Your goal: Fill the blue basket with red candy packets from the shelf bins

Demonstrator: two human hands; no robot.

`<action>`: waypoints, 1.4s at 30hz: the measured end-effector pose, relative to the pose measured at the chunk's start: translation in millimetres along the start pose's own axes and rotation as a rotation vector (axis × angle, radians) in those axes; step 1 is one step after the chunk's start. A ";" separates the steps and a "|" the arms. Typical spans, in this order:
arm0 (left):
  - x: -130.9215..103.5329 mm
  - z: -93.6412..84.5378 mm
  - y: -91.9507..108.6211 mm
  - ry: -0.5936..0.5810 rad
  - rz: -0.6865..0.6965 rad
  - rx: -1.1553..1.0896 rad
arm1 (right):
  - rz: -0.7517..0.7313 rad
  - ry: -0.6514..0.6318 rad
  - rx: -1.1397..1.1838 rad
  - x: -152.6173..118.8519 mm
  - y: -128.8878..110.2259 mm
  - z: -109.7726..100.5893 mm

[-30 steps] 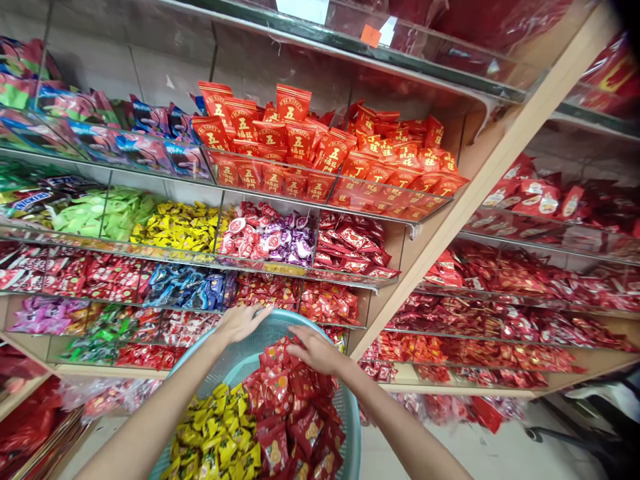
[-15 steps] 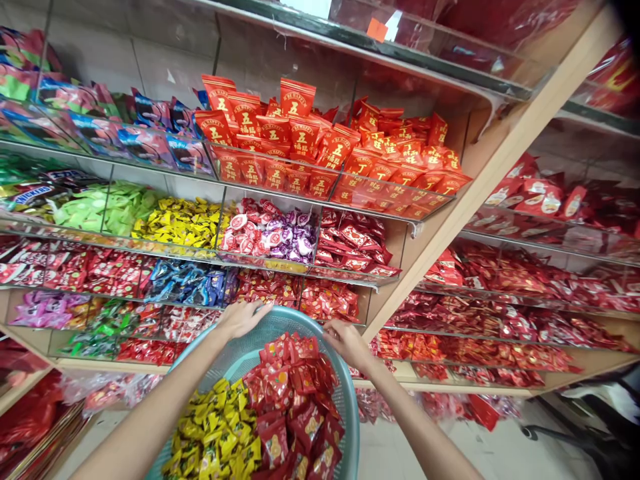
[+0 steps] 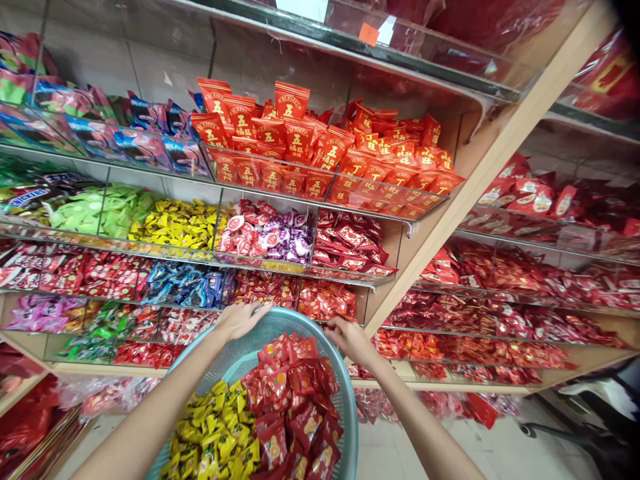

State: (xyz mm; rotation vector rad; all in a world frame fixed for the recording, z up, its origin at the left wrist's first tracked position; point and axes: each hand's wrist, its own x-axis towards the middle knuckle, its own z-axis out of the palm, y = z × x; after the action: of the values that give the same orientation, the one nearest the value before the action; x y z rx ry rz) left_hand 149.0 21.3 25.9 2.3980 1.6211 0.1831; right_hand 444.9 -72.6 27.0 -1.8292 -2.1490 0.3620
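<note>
A round teal plastic basket (image 3: 351,400) is in front of me at the bottom centre. In its left part lies a heap of yellow-wrapped candies (image 3: 213,433), and to the right are red-wrapped candies (image 3: 290,400). My left hand (image 3: 240,322) grips the basket's far rim on the left, its thumb stretched along the edge. On the right side of the rim, my right hand (image 3: 349,337) is curled closed over the edge. The undersides of both grips are hidden.
Shelves with clear fronts hold wrapped sweets: red packets (image 3: 270,133), yellow candies (image 3: 175,223), green candies (image 3: 103,207) and blue ones (image 3: 185,283). A slanting wooden upright (image 3: 425,247) divides the shelving. Bagged goods lie below; a black chair base (image 3: 550,433) stands at right.
The view has shifted slightly, so the shelves appear a little further left. Both hands stay on the basket rim, and the candies inside look the same.
</note>
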 end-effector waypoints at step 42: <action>-3.8 0.4 2.9 0.005 -0.039 -0.024 | -0.557 -0.420 0.240 53.1 -131.8 101.1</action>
State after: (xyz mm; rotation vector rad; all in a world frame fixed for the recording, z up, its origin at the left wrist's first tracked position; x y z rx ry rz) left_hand 150.3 16.6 26.4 2.3480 1.6575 0.2010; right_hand 278.3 -41.3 -13.8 -1.0286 -2.6276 0.8770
